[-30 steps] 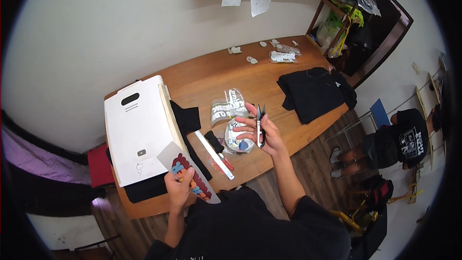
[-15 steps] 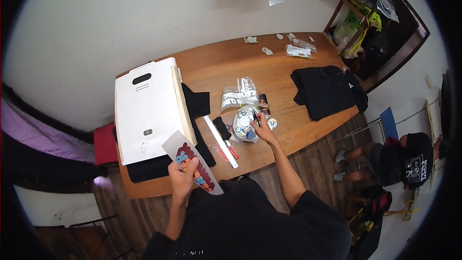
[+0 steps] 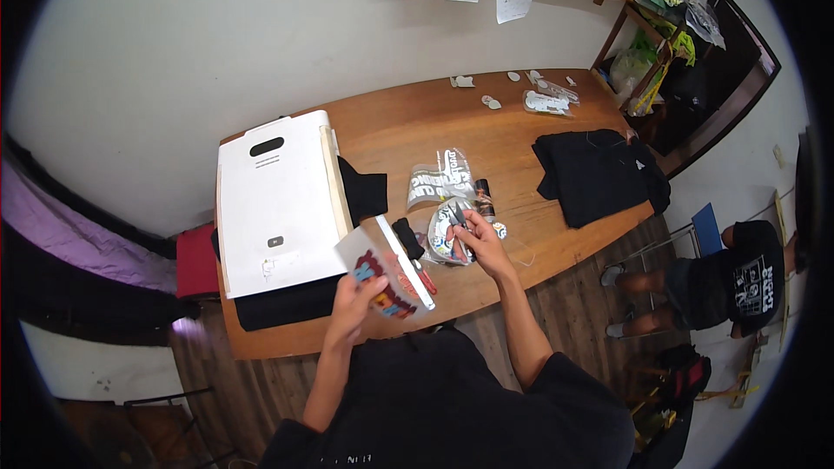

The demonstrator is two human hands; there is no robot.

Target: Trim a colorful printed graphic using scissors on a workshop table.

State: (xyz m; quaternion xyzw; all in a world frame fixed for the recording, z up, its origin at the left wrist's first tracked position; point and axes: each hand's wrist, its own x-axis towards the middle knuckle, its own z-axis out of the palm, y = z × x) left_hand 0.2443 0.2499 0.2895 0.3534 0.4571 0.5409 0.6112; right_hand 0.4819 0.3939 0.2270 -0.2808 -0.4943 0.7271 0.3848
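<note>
My left hand (image 3: 349, 302) pinches a pale printed sheet (image 3: 365, 252) with red and blue lettering, held up above the table's near edge. My right hand (image 3: 482, 241) is closed around a small dark pointed tool (image 3: 460, 216), whose exact kind I cannot make out. Below that tool lies a rounded, clear-and-white patterned pile (image 3: 441, 241), partly covered by my fingers. Close by are a clear printed film (image 3: 439, 181), a dark cylinder (image 3: 484, 198) and a black bundle (image 3: 406, 238). The sheet partly overlaps a long white strip (image 3: 417, 282), beside a red-handled tool (image 3: 426, 280).
A large white machine (image 3: 282, 200) stands at the left of the wooden table (image 3: 382, 130), with black fabric (image 3: 282, 306) under it. Folded black garments (image 3: 595, 178) lie at the right. White scraps (image 3: 492, 102) are at the back. Another person (image 3: 747, 278) is off to the right.
My left hand has moved right with the printed sheet, nearer my right hand. The right hand has turned, bringing the dark tool's tip more plainly into sight. The whole view has shifted slightly.
</note>
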